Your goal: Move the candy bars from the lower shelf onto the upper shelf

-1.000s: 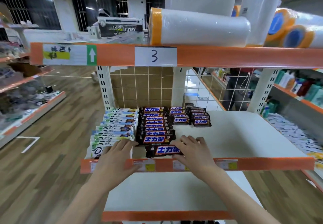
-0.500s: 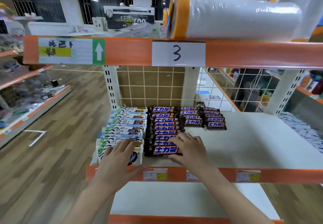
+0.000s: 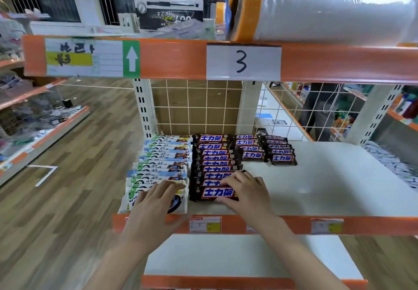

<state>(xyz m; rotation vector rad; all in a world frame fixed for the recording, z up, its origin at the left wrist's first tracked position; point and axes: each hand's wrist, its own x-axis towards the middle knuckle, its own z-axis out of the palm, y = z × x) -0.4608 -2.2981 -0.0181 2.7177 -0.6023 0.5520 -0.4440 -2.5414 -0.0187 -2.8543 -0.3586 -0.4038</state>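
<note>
- Head view: right hand (image 3: 246, 193) curled round the right end of the front brown candy bar (image 3: 214, 193), thumb under, fingers on top.
- Left hand (image 3: 156, 208) flat, fingers relaxed, resting on white packets (image 3: 162, 167).
- Brown bars (image 3: 216, 158) in a row on the upper shelf (image 3: 328, 190), left of centre; lower shelf (image 3: 248, 255) beneath.

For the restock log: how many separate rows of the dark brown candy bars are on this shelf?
3. A long row runs from the back to the front edge, where the right hand grips its front bar; two short rows sit at the back, to its right.
</note>
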